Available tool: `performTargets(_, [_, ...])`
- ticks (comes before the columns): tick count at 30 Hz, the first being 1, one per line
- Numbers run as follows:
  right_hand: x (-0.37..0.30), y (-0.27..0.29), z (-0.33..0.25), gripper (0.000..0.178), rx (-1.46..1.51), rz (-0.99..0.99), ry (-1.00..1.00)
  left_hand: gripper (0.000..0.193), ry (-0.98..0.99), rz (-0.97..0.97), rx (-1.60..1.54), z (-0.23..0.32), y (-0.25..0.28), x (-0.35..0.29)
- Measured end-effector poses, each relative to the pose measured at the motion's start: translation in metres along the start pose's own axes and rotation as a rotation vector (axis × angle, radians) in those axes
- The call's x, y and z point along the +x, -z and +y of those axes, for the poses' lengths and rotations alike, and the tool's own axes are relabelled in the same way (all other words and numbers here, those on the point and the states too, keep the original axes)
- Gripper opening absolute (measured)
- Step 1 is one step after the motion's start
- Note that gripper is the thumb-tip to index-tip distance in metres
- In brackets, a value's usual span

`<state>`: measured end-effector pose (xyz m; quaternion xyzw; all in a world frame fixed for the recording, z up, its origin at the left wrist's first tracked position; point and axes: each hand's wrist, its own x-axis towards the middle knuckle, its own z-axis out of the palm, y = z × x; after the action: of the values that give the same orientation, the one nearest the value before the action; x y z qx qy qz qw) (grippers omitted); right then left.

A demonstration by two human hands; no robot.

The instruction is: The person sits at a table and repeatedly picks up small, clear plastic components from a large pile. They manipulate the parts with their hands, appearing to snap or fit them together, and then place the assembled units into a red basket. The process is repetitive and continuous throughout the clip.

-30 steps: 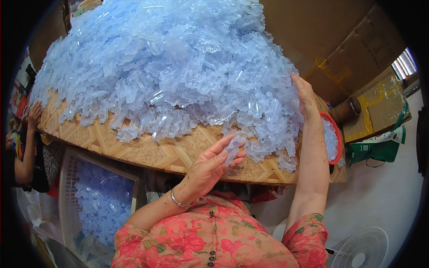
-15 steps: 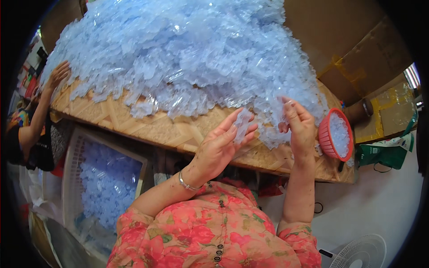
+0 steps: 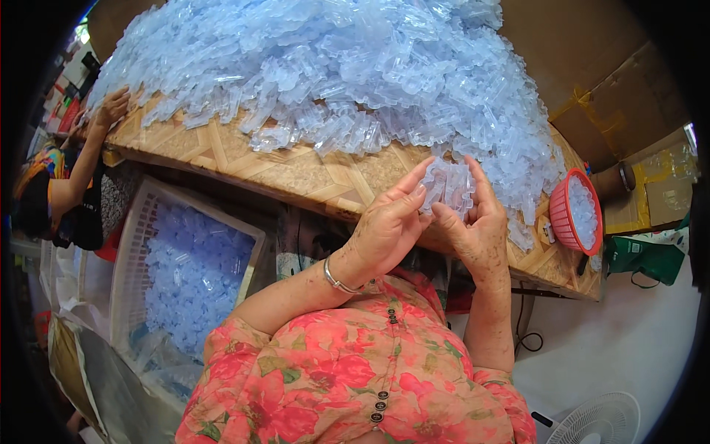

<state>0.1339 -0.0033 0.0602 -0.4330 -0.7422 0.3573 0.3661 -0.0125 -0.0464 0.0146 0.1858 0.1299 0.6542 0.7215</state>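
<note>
My left hand [image 3: 386,231] and my right hand [image 3: 477,235] are together in front of the table edge. Between them they hold several clear, bluish plastic pieces [image 3: 448,186] with notched edges, standing side by side in a small stack. The fingers of both hands press on its sides, and my right thumb rests against its lower part. Just beyond my hands spreads a large heap of the same clear plastic pieces [image 3: 333,66] on a wood-patterned table [image 3: 296,174].
A red plastic basket [image 3: 563,216] with clear pieces stands at the table's right end. Left below sits a white crate [image 3: 127,274] of bluish pieces. Another person's hand [image 3: 112,107] is at the far left. Cardboard [image 3: 592,52] stands behind; a fan [image 3: 599,420] is lower right.
My right hand has come left from near the heap to meet my left hand. The piece in my left hand is now part of a stack held by both. The view has shifted slightly.
</note>
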Motion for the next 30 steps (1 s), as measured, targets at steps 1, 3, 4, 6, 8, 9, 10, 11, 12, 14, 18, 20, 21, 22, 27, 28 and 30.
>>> performTargets(1, [-0.003, 0.003, -0.001, 0.071, 0.003, -0.022, -0.035, 0.052, 0.000, 0.005, -0.009, 0.000, -0.003, -0.001])
performTargets(3, [-0.005, 0.006, -0.004, 0.072, -0.024, -0.052, -0.085, 0.050, -0.011, 0.008, -0.010, 0.001, -0.005, -0.003])
performTargets(4, [-0.005, 0.008, -0.005, 0.071, -0.053, -0.060, -0.100, 0.050, -0.022, 0.007, -0.003, 0.000, -0.005, -0.004])
performTargets(6, [-0.007, 0.008, -0.007, 0.069, 0.039, -0.057, -0.112, 0.050, -0.021, -0.007, 0.012, -0.001, -0.005, -0.005])
performTargets(8, [-0.010, 0.005, -0.004, 0.067, 0.281, -0.036, -0.104, 0.051, 0.000, -0.032, 0.026, 0.000, -0.005, -0.006])
performTargets(9, [-0.011, 0.006, -0.002, 0.066, 0.312, -0.042, -0.120, 0.050, 0.000, -0.029, 0.028, 0.000, -0.006, -0.007])
performTargets(10, [-0.012, 0.008, 0.002, 0.065, 0.343, -0.048, -0.136, 0.050, 0.001, -0.025, 0.029, 0.000, -0.007, -0.006])
performTargets(11, [-0.013, 0.011, 0.004, 0.064, 0.374, -0.054, -0.152, 0.050, 0.002, -0.021, 0.031, -0.001, -0.008, -0.006])
performTargets(12, [-0.015, 0.013, 0.006, 0.062, 0.381, -0.039, -0.170, 0.049, -0.003, -0.017, 0.031, -0.001, -0.008, -0.005])
performTargets(14, [-0.016, 0.018, 0.008, 0.060, 0.395, -0.008, -0.207, 0.049, -0.011, -0.008, 0.031, -0.003, -0.008, -0.003])
performTargets(18, [-0.017, 0.024, 0.030, 0.050, 0.393, 0.016, -0.197, 0.047, -0.010, 0.003, 0.113, -0.002, -0.006, -0.002])
performTargets(20, [-0.018, 0.027, 0.036, 0.044, 0.348, 0.058, -0.170, 0.047, -0.005, 0.007, 0.142, 0.000, -0.003, -0.001])
performTargets(21, [-0.019, 0.030, 0.038, 0.041, 0.314, 0.042, -0.180, 0.047, -0.001, 0.005, 0.191, 0.002, -0.001, 0.000])
performTargets(22, [-0.019, 0.034, 0.039, 0.038, 0.280, 0.025, -0.190, 0.047, 0.003, 0.003, 0.239, 0.004, 0.002, 0.001])
performTargets(27, [-0.022, 0.037, 0.051, 0.030, 0.081, -0.014, -0.193, 0.047, 0.019, 0.064, 0.515, 0.020, 0.010, 0.002])
performTargets(28, [-0.021, 0.035, 0.054, 0.030, 0.068, -0.016, -0.203, 0.047, 0.018, 0.076, 0.561, 0.022, 0.011, 0.002])
performTargets(30, [-0.020, 0.032, 0.058, 0.030, 0.051, -0.014, -0.201, 0.046, 0.036, 0.090, 0.633, 0.026, 0.010, 0.000])
